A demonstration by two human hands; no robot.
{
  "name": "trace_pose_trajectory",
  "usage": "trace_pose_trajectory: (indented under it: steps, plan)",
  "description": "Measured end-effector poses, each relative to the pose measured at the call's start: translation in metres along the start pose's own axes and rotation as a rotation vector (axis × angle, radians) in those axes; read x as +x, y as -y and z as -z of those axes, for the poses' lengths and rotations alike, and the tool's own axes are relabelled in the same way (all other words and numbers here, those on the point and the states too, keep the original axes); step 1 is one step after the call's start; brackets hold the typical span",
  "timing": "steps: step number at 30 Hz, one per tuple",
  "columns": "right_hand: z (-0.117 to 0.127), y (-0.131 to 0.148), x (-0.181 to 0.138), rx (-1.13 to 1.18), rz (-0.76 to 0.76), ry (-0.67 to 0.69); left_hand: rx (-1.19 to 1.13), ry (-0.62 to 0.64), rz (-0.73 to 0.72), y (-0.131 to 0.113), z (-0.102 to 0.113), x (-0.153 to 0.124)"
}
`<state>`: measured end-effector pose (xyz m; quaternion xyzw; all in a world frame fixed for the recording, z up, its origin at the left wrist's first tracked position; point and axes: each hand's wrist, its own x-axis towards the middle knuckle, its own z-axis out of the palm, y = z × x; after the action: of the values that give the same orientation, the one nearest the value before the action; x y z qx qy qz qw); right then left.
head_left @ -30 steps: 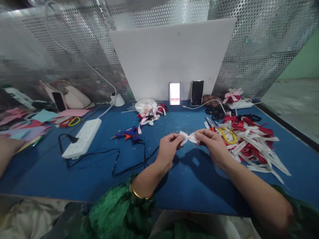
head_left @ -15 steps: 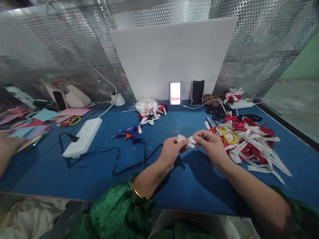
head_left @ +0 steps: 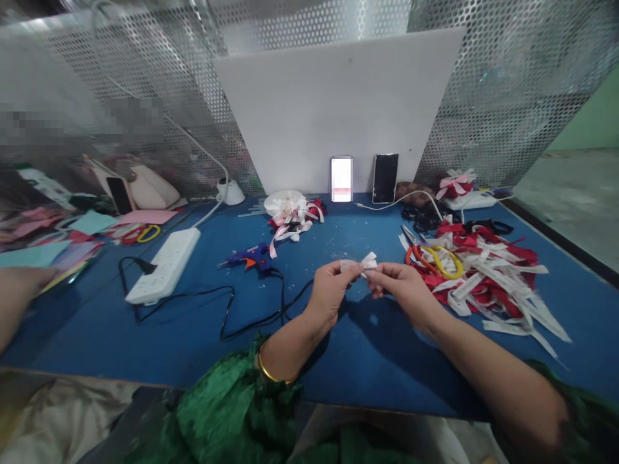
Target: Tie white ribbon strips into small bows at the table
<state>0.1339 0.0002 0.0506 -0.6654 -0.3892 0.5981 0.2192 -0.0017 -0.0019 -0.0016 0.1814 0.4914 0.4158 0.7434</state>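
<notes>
Above the middle of the blue table (head_left: 367, 361), my left hand (head_left: 330, 289) and my right hand (head_left: 403, 289) pinch a small white ribbon piece (head_left: 363, 263) between their fingertips. Both hands are closed on it, close together, and the ribbon is folded up between them. A pile of red and white ribbon strips (head_left: 488, 274) lies just right of my right hand, with yellow-handled scissors (head_left: 438, 258) on its near left side.
A blue glue gun (head_left: 247, 256) and its black cord (head_left: 242, 312) lie left of my hands, beside a white power strip (head_left: 164, 265). Finished ribbon bows (head_left: 291, 214) and two phones (head_left: 341, 180) stand at the back. Another person's arm (head_left: 17, 298) rests at far left.
My hands have drawn closer together, and the white ribbon, spread as a bow a second ago, is now bunched between my fingertips.
</notes>
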Motion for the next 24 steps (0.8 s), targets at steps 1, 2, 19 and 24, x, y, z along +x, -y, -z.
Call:
trace_pose_trajectory:
  steps: [1, 2, 19, 24]
  plan:
    - [-0.001, -0.001, 0.0, -0.006, 0.013, -0.004, -0.004, 0.007, 0.018, 0.0, 0.0, 0.0]
    - [-0.001, -0.001, 0.0, -0.011, 0.028, -0.011, -0.009, 0.014, 0.037, 0.0, 0.0, 0.0]
    - [-0.007, -0.01, 0.001, -0.206, 0.184, -0.046, -0.233, -0.005, 0.196, 0.002, -0.004, 0.001]
    - [-0.012, -0.012, -0.001, 0.075, 0.045, 0.03, -0.275, 0.07, 0.174, 0.005, -0.006, -0.002]
